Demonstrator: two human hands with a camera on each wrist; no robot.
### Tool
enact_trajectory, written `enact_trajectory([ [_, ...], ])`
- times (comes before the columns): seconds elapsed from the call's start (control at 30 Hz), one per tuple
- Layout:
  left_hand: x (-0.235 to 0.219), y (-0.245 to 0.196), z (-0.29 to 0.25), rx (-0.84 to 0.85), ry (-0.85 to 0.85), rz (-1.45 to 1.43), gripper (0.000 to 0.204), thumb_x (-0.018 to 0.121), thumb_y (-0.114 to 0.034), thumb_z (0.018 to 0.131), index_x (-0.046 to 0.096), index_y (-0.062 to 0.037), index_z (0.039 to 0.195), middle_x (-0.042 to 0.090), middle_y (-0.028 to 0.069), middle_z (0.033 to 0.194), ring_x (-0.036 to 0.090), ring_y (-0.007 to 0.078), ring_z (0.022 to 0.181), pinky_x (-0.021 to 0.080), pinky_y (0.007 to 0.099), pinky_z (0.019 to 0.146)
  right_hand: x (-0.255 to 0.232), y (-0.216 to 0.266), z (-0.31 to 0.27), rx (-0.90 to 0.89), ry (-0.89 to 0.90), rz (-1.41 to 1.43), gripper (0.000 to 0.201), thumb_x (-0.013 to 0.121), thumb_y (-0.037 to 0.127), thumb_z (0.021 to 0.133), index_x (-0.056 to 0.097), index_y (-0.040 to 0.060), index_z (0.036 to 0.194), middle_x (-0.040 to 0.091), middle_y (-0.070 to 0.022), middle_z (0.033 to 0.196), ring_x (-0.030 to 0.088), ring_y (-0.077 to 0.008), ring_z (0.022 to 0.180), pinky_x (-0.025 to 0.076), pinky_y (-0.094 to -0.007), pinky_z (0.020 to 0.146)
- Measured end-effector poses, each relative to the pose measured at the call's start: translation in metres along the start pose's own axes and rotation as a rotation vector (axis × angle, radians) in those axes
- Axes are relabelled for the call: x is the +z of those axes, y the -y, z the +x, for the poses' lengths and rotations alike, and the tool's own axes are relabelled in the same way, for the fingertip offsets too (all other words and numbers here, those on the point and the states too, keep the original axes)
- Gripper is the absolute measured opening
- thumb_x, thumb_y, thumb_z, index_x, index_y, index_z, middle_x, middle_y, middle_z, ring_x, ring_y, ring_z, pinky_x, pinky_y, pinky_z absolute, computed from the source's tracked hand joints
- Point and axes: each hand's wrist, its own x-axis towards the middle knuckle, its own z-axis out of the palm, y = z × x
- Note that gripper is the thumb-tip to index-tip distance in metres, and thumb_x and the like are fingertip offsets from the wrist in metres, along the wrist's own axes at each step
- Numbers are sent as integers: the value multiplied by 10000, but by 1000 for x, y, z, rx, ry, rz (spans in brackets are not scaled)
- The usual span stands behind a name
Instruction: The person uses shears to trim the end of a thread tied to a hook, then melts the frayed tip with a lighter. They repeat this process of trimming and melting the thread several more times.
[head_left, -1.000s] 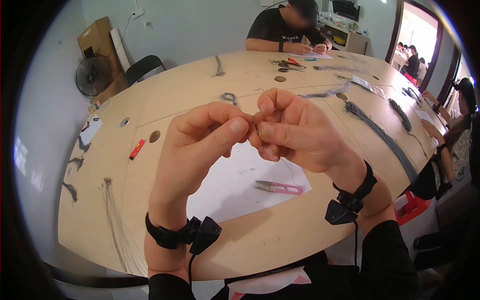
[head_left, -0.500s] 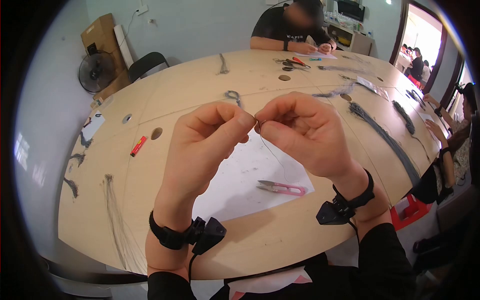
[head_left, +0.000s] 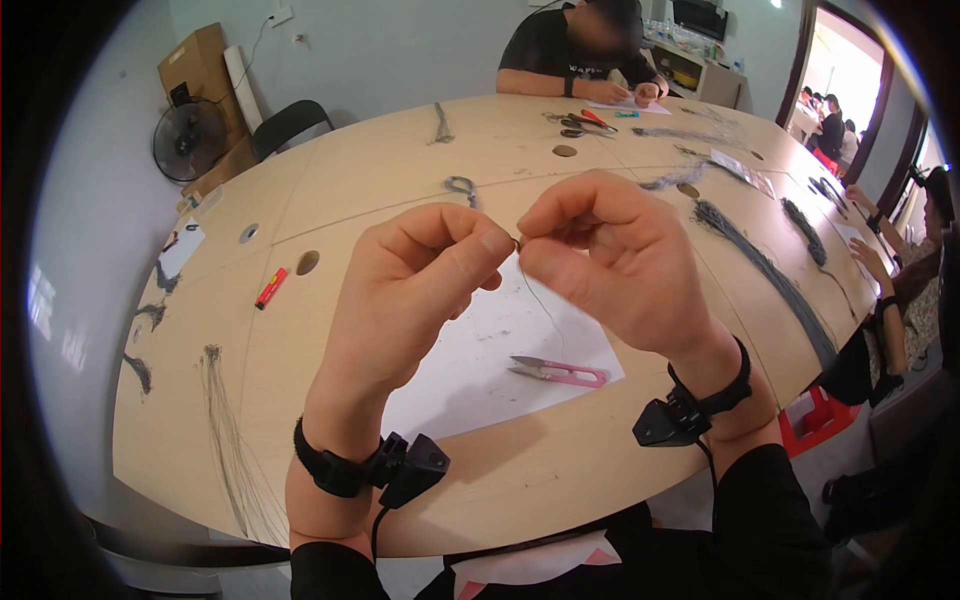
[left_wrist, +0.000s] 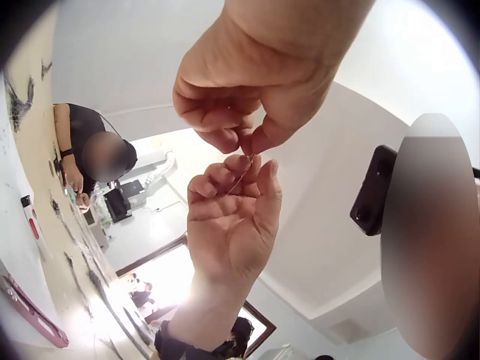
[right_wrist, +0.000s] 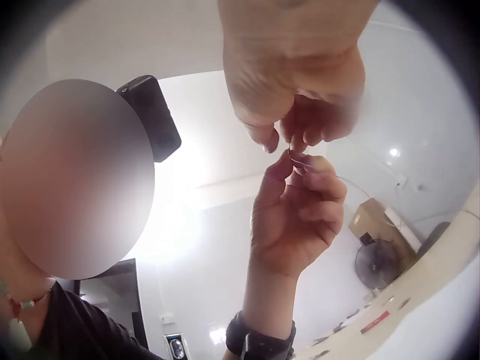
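Note:
My left hand (head_left: 400,290) pinches a thin dark thread (head_left: 541,305) between thumb and forefinger, above a white sheet of paper (head_left: 460,375). Close beside those fingertips is my right hand (head_left: 625,265), its thumb and forefinger a little apart. The thread runs down past the right thumb toward the paper. In the left wrist view, a thin strand (left_wrist: 241,180) crosses in front of the right hand's (left_wrist: 231,229) fingers. The right wrist view also has the strand at the left hand's (right_wrist: 294,217) fingertips. Pink-handled snips (head_left: 575,375) lie on the paper below the right hand.
Bundles of grey strands lie at the left (head_left: 225,430) and right (head_left: 765,275) of the table (head_left: 500,500). A red marker (head_left: 271,288) lies left of the hands. Tools (head_left: 585,125) lie toward the back, where a person (head_left: 560,55) sits. Another person is at the right edge.
The right thumb and forefinger, earlier closed together at the left fingertips, have parted slightly. The left hand still pinches the thread. More of the hanging thread shows than one second ago.

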Motion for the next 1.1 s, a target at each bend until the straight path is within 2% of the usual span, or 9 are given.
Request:
enact_trajectory([
  [0.1, 0, 0, -1, -33, 31, 0, 164, 555, -184, 748, 560, -21, 730, 518, -7, 630, 454, 35, 573, 325, 154, 468, 2, -6, 0, -20, 21, -150, 143, 511, -9, 737, 460, -15, 870, 501, -34, 763, 485, -72, 702, 401, -192, 623],
  [0.17, 2, 6, 1, 83, 22, 48, 129, 527, -150, 767, 548, -25, 791, 502, 7, 613, 441, 34, 541, 290, 142, 429, 4, -12, 1, -126, -61, -65, 139, 550, 48, 718, 489, -5, 832, 515, -30, 700, 468, -51, 599, 391, -187, 524],
  [0.27, 7, 2, 1, 10, -58, -42, 138, 559, -143, 748, 574, -12, 785, 535, -3, 658, 442, 26, 575, 333, 152, 472, 4, -17, 4, -256, -181, -53, 179, 544, 26, 716, 473, -9, 877, 501, -24, 692, 469, -51, 592, 392, -183, 523],
  [0.4, 7, 8, 1, -16, 2, -22, 158, 579, -139, 735, 581, -8, 824, 541, -1, 661, 437, 23, 564, 332, 149, 460, 3, -11, 4, -222, -220, 57, 198, 530, 11, 719, 461, -7, 905, 490, -18, 687, 468, -49, 590, 391, -175, 527],
  [0.47, 8, 10, 1, -22, 52, 14, 152, 562, -137, 746, 563, -7, 824, 582, 78, 772, 474, 53, 575, 310, 150, 419, 1, -12, 3, -243, -201, -28, 203, 520, 7, 724, 460, -3, 918, 485, -20, 686, 469, -46, 587, 394, -171, 533],
  [0.5, 8, 10, 1, -23, 53, 14, 152, 562, -137, 746, 563, -7, 824, 582, 78, 772, 474, 53, 575, 310, 150, 419, 1, -13, 3, -242, -202, -28, 203, 520, 7, 724, 460, -3, 918, 485, -20, 686, 469, -46, 587, 394, -171, 533],
  [0.8, 10, 12, 0, -22, 19, -37, 143, 576, -126, 735, 561, 4, 795, 580, 80, 734, 475, 52, 552, 284, 136, 370, 4, -16, 3, -374, -210, -191, 184, 479, -28, 723, 485, -5, 906, 473, -39, 669, 463, -76, 573, 392, -182, 536],
  [0.87, 12, 11, 0, -9, -1, -25, 150, 593, -165, 724, 583, -19, 755, 525, 2, 582, 428, 15, 483, 297, 133, 380, 2, -16, 2, -402, -198, -249, 178, 474, -32, 723, 485, -7, 899, 479, -46, 688, 464, -79, 575, 393, -184, 536],
  [1.1, 14, 8, -2, -26, 15, -44, 103, 576, -135, 728, 576, -33, 737, 519, -5, 580, 418, 12, 485, 297, 136, 388, 4, -17, 2, -431, -198, -225, 175, 479, -15, 731, 485, -14, 906, 495, -47, 701, 466, -77, 593, 398, -183, 543],
])
